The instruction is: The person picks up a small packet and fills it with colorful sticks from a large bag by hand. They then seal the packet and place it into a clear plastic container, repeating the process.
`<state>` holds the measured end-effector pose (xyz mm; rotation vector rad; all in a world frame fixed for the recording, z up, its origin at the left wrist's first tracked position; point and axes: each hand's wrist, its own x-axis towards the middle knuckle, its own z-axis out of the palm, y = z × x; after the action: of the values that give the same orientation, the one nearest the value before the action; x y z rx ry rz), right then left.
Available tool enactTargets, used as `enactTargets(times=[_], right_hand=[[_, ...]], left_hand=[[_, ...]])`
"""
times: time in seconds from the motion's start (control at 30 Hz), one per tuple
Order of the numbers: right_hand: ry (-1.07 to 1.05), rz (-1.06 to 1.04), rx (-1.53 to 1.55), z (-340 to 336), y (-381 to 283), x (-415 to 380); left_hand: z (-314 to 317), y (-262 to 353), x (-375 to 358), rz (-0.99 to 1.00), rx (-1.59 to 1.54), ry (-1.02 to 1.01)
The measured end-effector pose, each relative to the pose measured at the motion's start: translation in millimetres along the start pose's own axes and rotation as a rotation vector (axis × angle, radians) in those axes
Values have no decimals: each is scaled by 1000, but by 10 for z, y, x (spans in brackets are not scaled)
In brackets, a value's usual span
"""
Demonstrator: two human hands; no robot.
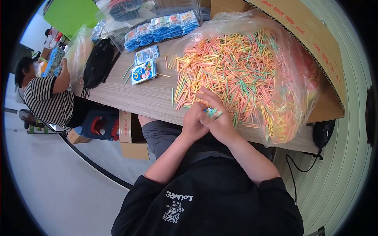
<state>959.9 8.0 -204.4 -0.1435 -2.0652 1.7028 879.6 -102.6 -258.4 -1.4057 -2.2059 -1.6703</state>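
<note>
So the right hand (219,120) had its thumb and index finger drawn in around a little bundle of sticks (213,113), mostly pale green with a bit of blue and yellow showing, while its other fingers stuck out loosely over the pile. The left hand (193,121) was curled up right against it, fingers bent and overlapping the right. Couldn't tell how tightly that one was gripping, or if it had hold of the bundle too.

Just past the hands was a huge heap of pink, yellow and green sticks (232,74), spilling out of a clear plastic bag (293,106) onto the wood-look table (130,92). Off to the left of the heap lay two blue-and-white packets (143,72), the nearer one with a yellow loopy logo, small print too blurry to read. More packets (159,29) were lined up in rows behind them.

The cardboard box (325,51) on the right had red characters along its flap, too warped for me to make out. The black shirt (208,196) said LOUVRE, upside down from my angle, over a white pixel-style graphic. A co-worker in a striped top (49,98) sat further left, reaching toward another plastic bag (77,53).
</note>
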Motion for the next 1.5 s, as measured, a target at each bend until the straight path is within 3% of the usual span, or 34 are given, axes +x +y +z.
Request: enactTargets(times=[0.13, 0.23, 0.43, 0.5, 0.6, 0.63, 0.73, 0.83, 1.0, 1.23, 1.37, 1.5], right_hand=[[138, -156, -44, 26, -77, -57], [150, -121, -208, -8, -82, -228], [283, -144, -235, 96, -38, -379], [264, -239, -309, 6, -17, -394], [200, -277, -381, -165, -39, -432], [146, -264, -415, -225, -69, -460], [85, -228, -441, -262, -64, -573], [73, -186, -421, -252, -62, -651], [27, -298, -462, -292, -136, -629], [53, -242, -484, -301, -205, -626], [94, -340, -495, -314, -164, -641], [63, -194, -467, -290, -120, -693]], left_hand=[[-53, -46, -14, -39, -50, 30], [-48, -23, -9, -72, -47, 89], [-12, 58, -7, 84, -113, 163], [-36, 91, -38, 126, -141, 153], [-170, 202, -68, -274, -525, -61], [-223, 172, -75, -278, -527, -62], [-400, 31, -26, -15, -248, -368], [-368, 49, -31, -37, -235, -336], [-377, 128, 7, -121, -126, -368], [-356, 125, -11, -36, -258, -310], [-366, 104, -5, -26, -272, -315], [-382, 140, 34, -25, -285, -310]])
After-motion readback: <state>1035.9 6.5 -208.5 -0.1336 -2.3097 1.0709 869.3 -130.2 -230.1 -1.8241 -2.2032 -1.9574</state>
